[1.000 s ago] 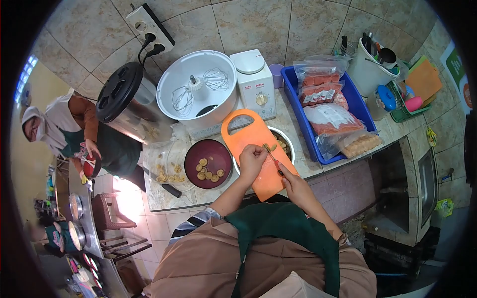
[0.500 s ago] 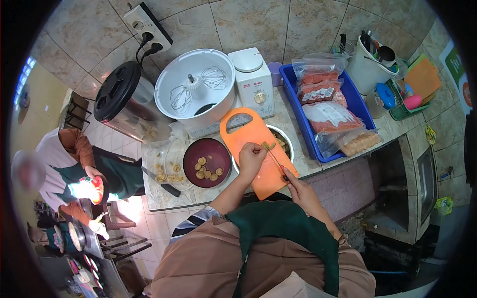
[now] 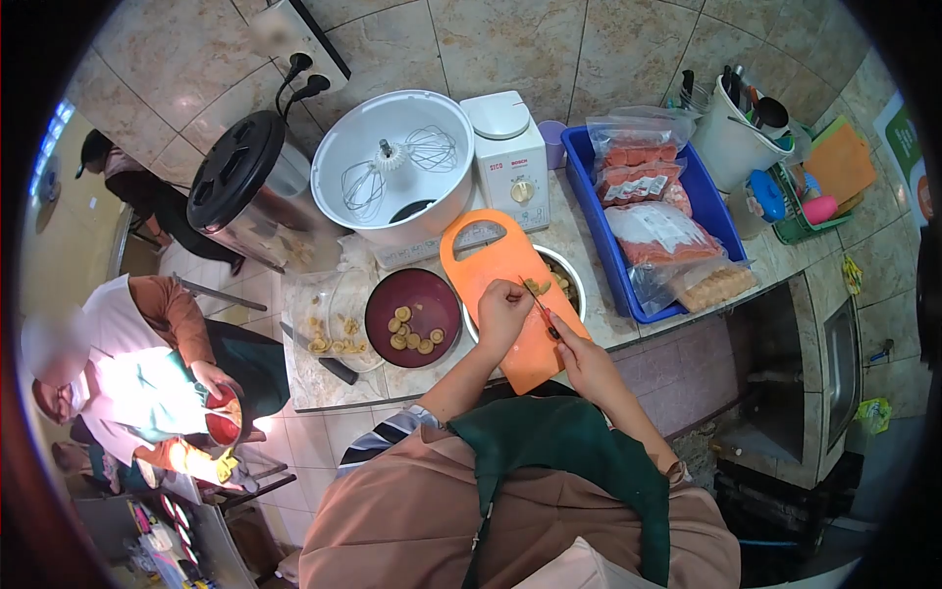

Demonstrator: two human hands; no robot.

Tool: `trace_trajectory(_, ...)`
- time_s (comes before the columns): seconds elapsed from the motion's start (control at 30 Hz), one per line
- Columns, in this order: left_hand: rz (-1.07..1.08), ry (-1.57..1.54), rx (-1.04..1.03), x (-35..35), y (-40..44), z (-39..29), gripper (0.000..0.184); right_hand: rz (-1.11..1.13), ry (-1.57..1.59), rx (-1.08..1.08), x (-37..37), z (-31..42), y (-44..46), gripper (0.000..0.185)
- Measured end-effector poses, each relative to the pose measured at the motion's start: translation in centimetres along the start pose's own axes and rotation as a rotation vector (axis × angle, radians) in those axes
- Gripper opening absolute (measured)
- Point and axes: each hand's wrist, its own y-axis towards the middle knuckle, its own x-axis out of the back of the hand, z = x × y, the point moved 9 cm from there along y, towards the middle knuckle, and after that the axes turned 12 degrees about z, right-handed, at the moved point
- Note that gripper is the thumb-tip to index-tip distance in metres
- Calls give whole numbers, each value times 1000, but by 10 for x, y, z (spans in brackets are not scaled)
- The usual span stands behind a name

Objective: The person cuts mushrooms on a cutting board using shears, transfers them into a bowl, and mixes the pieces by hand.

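An orange cutting board (image 3: pixel 535 355) lies partly over a white bowl (image 3: pixel 581 292) that holds mushroom-like pieces. Over the board, my left hand (image 3: pixel 503 312) pinches a small mushroom piece (image 3: pixel 536 286). My right hand (image 3: pixel 581 355) is closed on a small knife (image 3: pixel 549 324), whose blade points up toward that piece. To the left of my left hand stands a dark red bowl (image 3: pixel 432 299) with several round mushroom pieces inside. Beside it, a clear plastic bag (image 3: pixel 324 309) holds more pieces, and a dark-handled knife (image 3: pixel 337 369) lies near the counter's edge.
Behind are a white mixer bowl (image 3: pixel 339 137) with whisks and a mixer base (image 3: pixel 510 162). A blue tray (image 3: pixel 726 240) of bagged meat is at the right, near a white utensil bucket (image 3: pixel 731 147). A co-worker (image 3: pixel 147 363) stands at the left holding a pan; another person is farther back.
The knife blade has moved and the piece in my left hand has turned. The co-worker at the left has come nearer with the red-filled pan. Another person has appeared at the upper left.
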Motion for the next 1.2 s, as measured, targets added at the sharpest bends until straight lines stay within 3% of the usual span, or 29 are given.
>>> trace_trajectory(0.3,-5,-32,-36,2,0,-4,10,-31,90,78,2,3,-6,44)
trace_trajectory(0.4,9,-58,-54,-1,2,3,10,42,111,-51,1,-8,-17,44)
trace_trajectory(0.63,58,-192,-26,-8,3,8,19,87,209,23,3,-3,-28,43)
trace_trajectory(0.7,76,-222,-24,-12,4,13,19,46,183,-41,2,-27,-30,44)
trace_trajectory(0.73,72,-216,-28,-14,4,14,21,87,176,-8,2,-19,-30,44)
trace_trajectory(0.8,35,-206,-29,-8,3,15,22,193,432,-226,7,-25,-37,45)
trace_trajectory(0.93,62,-103,5,-4,2,6,32,327,509,-112,20,-26,-39,46)
trace_trajectory(1.0,77,-23,-7,-8,1,0,33,311,712,-129,29,-41,-45,48)
trace_trajectory(1.2,11,126,6,-10,-1,-16,39,313,675,-100,68,-64,-46,52)
